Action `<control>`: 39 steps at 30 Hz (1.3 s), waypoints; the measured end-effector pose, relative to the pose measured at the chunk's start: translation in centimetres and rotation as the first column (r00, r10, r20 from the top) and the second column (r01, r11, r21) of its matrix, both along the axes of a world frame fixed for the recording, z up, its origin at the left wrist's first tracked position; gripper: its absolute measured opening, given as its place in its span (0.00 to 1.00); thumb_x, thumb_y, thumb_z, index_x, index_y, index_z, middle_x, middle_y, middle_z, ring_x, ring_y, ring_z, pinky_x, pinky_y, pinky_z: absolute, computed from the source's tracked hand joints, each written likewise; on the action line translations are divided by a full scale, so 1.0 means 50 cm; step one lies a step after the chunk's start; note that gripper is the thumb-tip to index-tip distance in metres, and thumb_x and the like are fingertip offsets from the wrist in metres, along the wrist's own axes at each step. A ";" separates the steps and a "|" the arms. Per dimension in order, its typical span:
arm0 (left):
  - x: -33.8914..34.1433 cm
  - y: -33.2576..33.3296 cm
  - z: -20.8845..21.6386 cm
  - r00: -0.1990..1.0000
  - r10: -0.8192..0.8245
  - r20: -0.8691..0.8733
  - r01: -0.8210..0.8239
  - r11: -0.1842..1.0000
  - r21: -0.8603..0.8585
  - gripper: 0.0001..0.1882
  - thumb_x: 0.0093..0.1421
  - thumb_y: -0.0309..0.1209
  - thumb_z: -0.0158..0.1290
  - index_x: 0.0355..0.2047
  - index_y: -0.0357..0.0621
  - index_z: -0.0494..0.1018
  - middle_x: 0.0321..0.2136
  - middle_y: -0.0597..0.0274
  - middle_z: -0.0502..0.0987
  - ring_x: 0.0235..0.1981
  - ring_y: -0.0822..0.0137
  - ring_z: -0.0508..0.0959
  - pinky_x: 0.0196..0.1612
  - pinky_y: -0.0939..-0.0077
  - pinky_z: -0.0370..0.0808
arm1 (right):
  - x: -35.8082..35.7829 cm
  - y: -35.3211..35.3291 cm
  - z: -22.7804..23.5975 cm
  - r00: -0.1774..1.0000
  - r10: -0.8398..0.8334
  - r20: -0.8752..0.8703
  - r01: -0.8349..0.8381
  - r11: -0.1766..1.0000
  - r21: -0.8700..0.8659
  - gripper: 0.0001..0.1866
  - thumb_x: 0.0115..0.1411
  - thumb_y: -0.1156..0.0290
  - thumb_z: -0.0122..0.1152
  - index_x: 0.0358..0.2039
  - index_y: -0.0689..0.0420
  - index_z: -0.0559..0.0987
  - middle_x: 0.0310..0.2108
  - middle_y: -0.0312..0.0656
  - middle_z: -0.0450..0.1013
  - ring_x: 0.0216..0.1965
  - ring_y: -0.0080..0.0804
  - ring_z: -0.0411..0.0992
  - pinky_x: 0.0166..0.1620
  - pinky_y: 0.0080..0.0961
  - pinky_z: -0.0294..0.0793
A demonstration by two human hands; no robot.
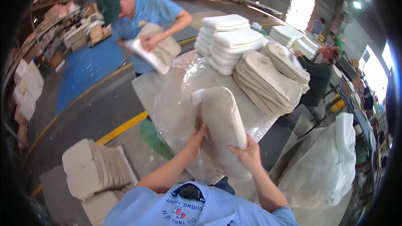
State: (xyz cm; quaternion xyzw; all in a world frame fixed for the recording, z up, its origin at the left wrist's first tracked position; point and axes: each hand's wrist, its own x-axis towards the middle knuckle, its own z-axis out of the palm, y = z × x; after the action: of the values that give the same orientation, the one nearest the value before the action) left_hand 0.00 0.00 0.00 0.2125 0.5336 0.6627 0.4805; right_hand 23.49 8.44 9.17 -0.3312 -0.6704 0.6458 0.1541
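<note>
A beige fabric-covered cushion [222,119] stands tilted on edge between my hands, over the near part of the table [167,94]. A small white patch shows at its upper left corner. My left hand [196,141] grips its left side, thumb up along the fabric. On the lower right edge my right hand [248,154] is closed, its thumb on the near face. Beyond the cushion lies a stack of beige fabric covers [266,83]. Behind that rise piles of white foam pads [228,37].
Across the table's left corner, a co-worker [146,12] holds a white pad and a beige cover. Beige cushions [90,165] are stacked at lower left. A clear plastic bag [314,180] with white foam stands at right. Another person [316,75] is beyond the covers.
</note>
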 end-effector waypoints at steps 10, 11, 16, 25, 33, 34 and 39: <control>0.034 0.165 0.025 0.486 -0.772 -0.411 0.473 0.627 -0.618 0.41 0.77 0.59 0.45 0.51 0.22 0.81 0.46 0.43 0.86 0.47 0.58 0.83 0.52 0.60 0.77 | 0.076 -0.185 -0.097 0.911 -0.148 -0.385 0.085 0.981 -0.177 0.34 0.67 0.60 0.76 0.66 0.63 0.72 0.56 0.48 0.80 0.56 0.32 0.78 0.59 0.32 0.79; 0.044 0.157 0.002 0.397 -0.841 -0.368 0.487 0.533 -0.692 0.41 0.77 0.59 0.45 0.51 0.23 0.81 0.45 0.42 0.86 0.47 0.56 0.84 0.52 0.60 0.77 | 0.091 -0.203 -0.130 0.923 -0.108 -0.369 0.033 0.979 -0.203 0.34 0.68 0.59 0.75 0.67 0.63 0.72 0.57 0.47 0.80 0.55 0.31 0.78 0.59 0.31 0.79; 0.132 0.117 -0.088 -0.095 -0.993 -0.064 0.293 0.033 -0.955 0.38 0.76 0.58 0.47 0.52 0.26 0.81 0.41 0.38 0.86 0.45 0.47 0.85 0.51 0.57 0.78 | 0.148 -0.313 -0.194 0.903 -0.330 -0.275 0.248 0.923 -0.294 0.29 0.72 0.48 0.65 0.61 0.60 0.81 0.52 0.50 0.84 0.56 0.42 0.81 0.60 0.36 0.78; 0.218 0.123 -0.042 -0.006 -0.941 -0.339 0.708 0.235 -0.666 0.33 0.79 0.50 0.43 0.76 0.46 0.63 0.70 0.54 0.70 0.68 0.59 0.71 0.69 0.61 0.68 | 0.216 -0.304 -0.259 0.913 -0.407 -0.027 0.396 0.902 -0.172 0.28 0.73 0.47 0.60 0.53 0.63 0.83 0.46 0.54 0.84 0.48 0.51 0.83 0.53 0.43 0.81; 0.235 0.040 -0.081 0.328 -0.886 0.327 0.847 0.123 -0.517 0.34 0.83 0.51 0.34 0.82 0.51 0.50 0.76 0.56 0.62 0.73 0.61 0.66 0.74 0.66 0.63 | 0.179 -0.334 -0.328 0.841 -0.510 -0.182 0.468 0.853 -0.229 0.24 0.72 0.55 0.63 0.57 0.63 0.80 0.50 0.54 0.81 0.52 0.50 0.80 0.55 0.42 0.79; 0.231 0.047 -0.086 0.360 -0.849 0.387 0.834 0.107 -0.542 0.34 0.83 0.51 0.33 0.82 0.51 0.50 0.76 0.56 0.62 0.73 0.61 0.66 0.75 0.66 0.62 | 0.174 -0.327 -0.333 0.834 -0.517 -0.196 0.468 0.849 -0.247 0.24 0.72 0.56 0.63 0.57 0.63 0.79 0.51 0.54 0.80 0.52 0.50 0.80 0.55 0.42 0.79; 0.232 0.036 -0.097 0.271 -0.899 0.343 0.859 0.065 -0.508 0.36 0.82 0.51 0.37 0.80 0.43 0.53 0.76 0.54 0.62 0.72 0.61 0.67 0.74 0.66 0.62 | 0.175 -0.375 -0.291 0.789 -0.582 -0.197 0.541 0.810 -0.227 0.21 0.71 0.61 0.63 0.58 0.61 0.79 0.54 0.53 0.77 0.53 0.51 0.79 0.56 0.42 0.79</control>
State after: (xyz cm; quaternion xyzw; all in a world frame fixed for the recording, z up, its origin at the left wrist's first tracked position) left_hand 11.60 1.80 -4.84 0.3424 0.4899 0.0145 0.8016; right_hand 32.23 -10.29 -5.39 -0.4405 -0.4619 0.6587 0.3984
